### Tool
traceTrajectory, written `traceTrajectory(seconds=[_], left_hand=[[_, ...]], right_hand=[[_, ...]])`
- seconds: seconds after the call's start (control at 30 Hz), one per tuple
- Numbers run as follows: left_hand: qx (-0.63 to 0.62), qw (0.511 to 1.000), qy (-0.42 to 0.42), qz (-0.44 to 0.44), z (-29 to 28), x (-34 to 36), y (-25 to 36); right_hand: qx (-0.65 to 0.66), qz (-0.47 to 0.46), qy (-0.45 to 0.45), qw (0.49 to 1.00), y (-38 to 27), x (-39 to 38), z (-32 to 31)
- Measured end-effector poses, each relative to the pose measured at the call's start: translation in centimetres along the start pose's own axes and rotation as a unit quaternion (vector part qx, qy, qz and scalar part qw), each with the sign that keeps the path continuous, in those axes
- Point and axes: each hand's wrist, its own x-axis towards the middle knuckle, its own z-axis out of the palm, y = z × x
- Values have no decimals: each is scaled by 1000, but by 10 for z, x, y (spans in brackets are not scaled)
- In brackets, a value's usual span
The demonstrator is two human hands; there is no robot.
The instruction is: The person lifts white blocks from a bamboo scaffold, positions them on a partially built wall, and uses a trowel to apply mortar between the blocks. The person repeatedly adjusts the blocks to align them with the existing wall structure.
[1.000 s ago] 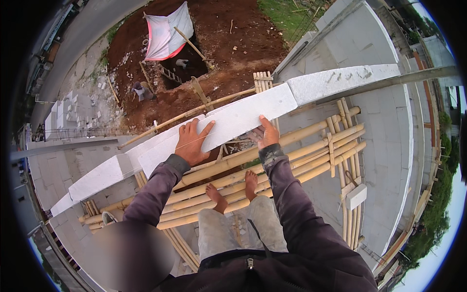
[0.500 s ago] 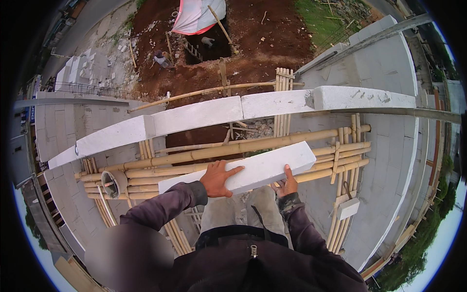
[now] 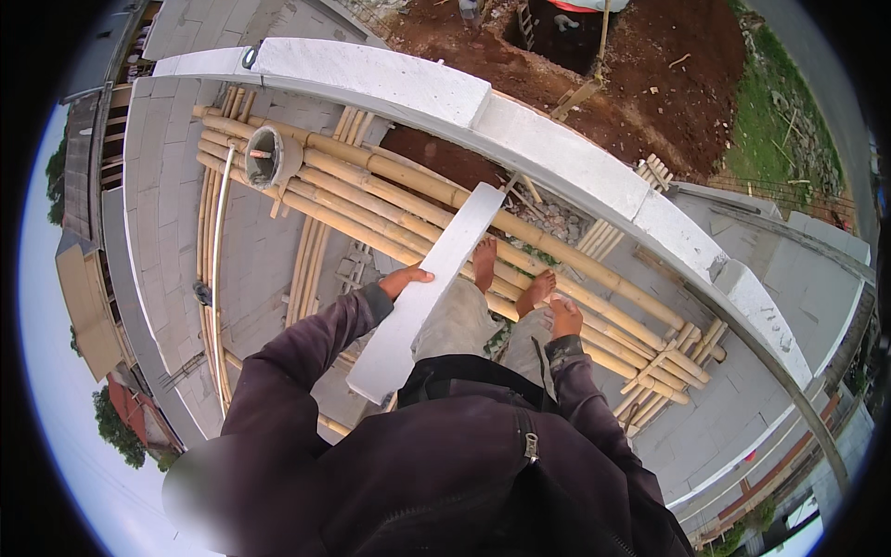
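My left hand [image 3: 406,281] grips a long white lightweight concrete block [image 3: 436,269] by its left edge, thumb on the upper face. The block slants from beside my waist up to the bamboo platform's far poles; whether its far end rests on them I cannot tell. My right hand [image 3: 564,317] is off the block, above my right leg, its fingers bent in; anything inside them is hidden. My bare feet [image 3: 536,290] stand on the bamboo poles [image 3: 594,306] just right of the block.
A course of white blocks [image 3: 371,79] tops the wall beyond the platform. A mortar-smeared bucket [image 3: 275,156] sits on the poles at the left. Gaps between poles show a drop below. Past the wall lie red earth [image 3: 687,84] and a dug pit [image 3: 557,37].
The block has swung from lying crosswise to pointing away from me. My right hand has let go of it; my left still holds on. The view has turned, shifting the bucket and wall.
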Motion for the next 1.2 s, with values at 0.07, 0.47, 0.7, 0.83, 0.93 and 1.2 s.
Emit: traceTrajectory(seconds=[0.07, 0.47, 0.7, 0.83, 0.93, 1.2], left_hand=[[-103, 989, 68, -81, -25, -2, -9], [-409, 835, 243, 275, -48, -21, -26], [-465, 808, 216, 290, -84, -30, -62], [-506, 792, 174, 295, -111, -23, -81], [-522, 783, 167, 293, -134, -22, -89], [-577, 759, 143, 264, -208, -46, -80]], right_hand=[[-42, -12, -4, 999, -6, 3, 0], [-203, -156, -59, 965, -87, 35, 11], [-307, -206, -105, 923, -97, 47, 38], [-330, -197, -114, 916, -103, 47, 84], [-371, -269, -123, 880, -112, 40, 127], [-512, -327, -102, 788, -128, 30, 246]])
